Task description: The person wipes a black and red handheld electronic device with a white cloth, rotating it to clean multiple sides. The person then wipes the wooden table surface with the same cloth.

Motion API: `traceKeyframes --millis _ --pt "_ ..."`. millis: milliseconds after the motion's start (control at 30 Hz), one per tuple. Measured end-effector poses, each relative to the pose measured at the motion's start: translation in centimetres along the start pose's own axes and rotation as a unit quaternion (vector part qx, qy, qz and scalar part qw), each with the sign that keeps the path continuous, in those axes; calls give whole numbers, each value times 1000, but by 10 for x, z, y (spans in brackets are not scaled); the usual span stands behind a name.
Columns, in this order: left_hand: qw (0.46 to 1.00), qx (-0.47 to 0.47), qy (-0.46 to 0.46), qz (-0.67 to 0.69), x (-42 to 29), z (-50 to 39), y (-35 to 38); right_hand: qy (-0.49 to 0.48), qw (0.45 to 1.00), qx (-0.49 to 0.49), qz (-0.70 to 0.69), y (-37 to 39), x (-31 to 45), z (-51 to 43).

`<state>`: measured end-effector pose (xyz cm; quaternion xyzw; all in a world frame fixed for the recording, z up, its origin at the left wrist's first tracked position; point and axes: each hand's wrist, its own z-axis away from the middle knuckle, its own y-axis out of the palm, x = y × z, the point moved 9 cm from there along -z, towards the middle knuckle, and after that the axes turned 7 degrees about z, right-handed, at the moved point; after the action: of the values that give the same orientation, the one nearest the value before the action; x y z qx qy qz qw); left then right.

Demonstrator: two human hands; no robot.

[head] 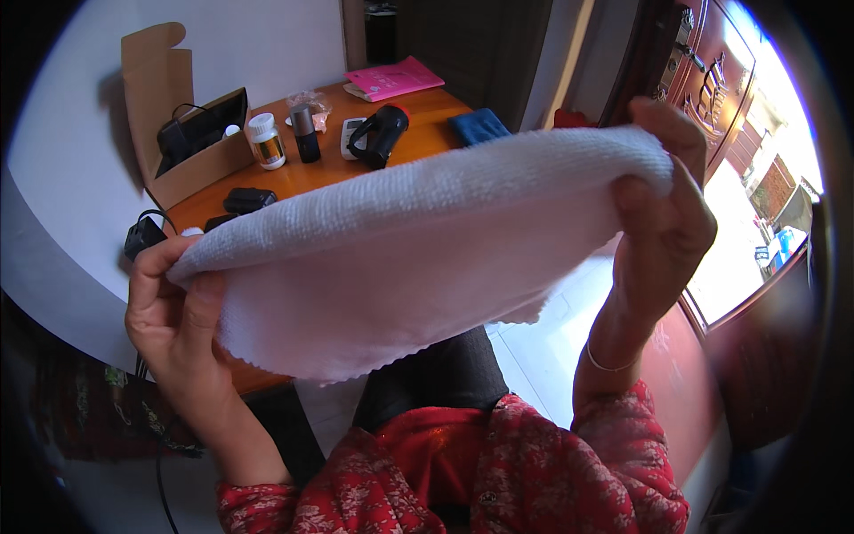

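A white terry cloth with a scalloped edge is stretched in the air between my hands, above my lap. My left hand pinches its left end, thumb in front and fingers behind. At the right end, held higher, my right hand grips the cloth between thumb and fingers. The cloth is folded over along its top, and its lower part hangs down. Part of the wooden table behind it is hidden by the cloth.
On the table are an open cardboard box, a white bottle, a dark cylindrical container, a black flashlight, a white remote control, a pink booklet and a blue folded cloth. An open door stands at right.
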<state>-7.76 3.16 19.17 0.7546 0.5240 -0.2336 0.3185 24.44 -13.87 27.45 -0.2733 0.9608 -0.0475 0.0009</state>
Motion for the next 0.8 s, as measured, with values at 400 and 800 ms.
traceKeyframes --millis 400,800 --pt "976 76 -135 -153 46 -27 -4 410 883 192 -123 63 -104 64" --pt "905 115 -84 -400 150 -65 22 522 802 267 -117 143 -210 162"
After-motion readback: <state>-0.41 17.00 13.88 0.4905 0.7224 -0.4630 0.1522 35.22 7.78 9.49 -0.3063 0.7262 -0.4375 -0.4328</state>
